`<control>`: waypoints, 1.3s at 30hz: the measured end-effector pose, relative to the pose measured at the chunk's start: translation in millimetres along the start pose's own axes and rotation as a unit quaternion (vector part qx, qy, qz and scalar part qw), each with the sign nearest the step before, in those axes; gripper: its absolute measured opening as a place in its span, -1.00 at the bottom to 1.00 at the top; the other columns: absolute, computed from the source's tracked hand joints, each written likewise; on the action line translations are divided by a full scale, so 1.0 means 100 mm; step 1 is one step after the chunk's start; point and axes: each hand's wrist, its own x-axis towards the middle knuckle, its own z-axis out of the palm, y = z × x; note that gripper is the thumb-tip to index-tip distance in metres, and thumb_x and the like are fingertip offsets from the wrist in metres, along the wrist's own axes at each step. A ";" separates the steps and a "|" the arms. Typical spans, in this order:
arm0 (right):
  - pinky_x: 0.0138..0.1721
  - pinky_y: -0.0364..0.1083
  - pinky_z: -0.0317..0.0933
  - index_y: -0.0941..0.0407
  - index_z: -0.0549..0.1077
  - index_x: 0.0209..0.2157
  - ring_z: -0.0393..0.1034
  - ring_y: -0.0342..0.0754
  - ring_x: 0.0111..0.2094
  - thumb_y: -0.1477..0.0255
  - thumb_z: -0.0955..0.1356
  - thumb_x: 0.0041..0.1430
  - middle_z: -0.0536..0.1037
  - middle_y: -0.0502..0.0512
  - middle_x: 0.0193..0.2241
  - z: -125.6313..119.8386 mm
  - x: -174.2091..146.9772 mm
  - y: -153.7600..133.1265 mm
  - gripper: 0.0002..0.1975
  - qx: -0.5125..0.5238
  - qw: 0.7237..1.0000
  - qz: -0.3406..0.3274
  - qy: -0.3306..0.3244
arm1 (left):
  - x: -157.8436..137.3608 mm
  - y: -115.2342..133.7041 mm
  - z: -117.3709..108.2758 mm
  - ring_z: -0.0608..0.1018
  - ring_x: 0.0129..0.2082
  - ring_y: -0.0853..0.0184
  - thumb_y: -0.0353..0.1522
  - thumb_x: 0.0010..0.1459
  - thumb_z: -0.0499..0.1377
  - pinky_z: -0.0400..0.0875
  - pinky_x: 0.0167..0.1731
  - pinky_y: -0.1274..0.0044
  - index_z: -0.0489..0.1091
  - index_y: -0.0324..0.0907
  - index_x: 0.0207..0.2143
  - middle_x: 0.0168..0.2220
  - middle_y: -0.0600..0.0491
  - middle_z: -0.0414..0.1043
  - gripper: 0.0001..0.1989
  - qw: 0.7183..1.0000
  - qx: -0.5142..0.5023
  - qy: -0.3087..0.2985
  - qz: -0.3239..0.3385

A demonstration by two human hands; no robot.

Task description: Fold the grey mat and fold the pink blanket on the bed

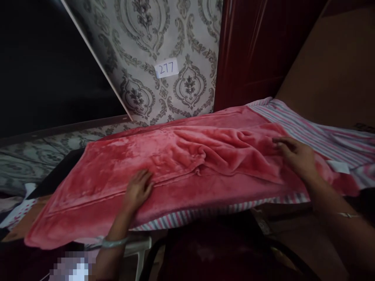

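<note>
A pinkish-red plush blanket [117, 168] lies spread in folded layers across a striped cloth [316, 121]. Its left half is fairly smooth, while the upper layer is bunched into wrinkles from the middle toward the right. My left hand [138, 190] rests flat on the blanket near the front fold line, fingers stretched out and holding nothing. Over at the right end, my right hand [297, 157] has its thumb and forefinger drawn together on the top layer, pinching the plush. The other fingers of that hand are curled and partly hidden.
A large dark screen [52, 58] stands at the back left. Behind the blanket is patterned wallpaper with a paper label [166, 68] reading 277. A dark red door panel [252, 47] and a brown board [336, 70] rise at the right. A pale chair frame [140, 248] sits below.
</note>
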 end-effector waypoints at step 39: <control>0.05 0.12 0.34 0.19 0.56 -0.09 0.51 0.12 -0.09 0.44 0.29 0.01 0.63 0.27 -0.14 -0.32 0.73 0.92 -0.59 -0.004 0.979 0.168 0.114 | 0.61 0.73 0.68 0.55 -0.13 0.13 -0.49 0.15 0.01 0.48 -0.13 0.34 0.55 -0.17 -0.03 -0.10 -0.10 0.55 -0.58 0.989 0.015 0.076 0.125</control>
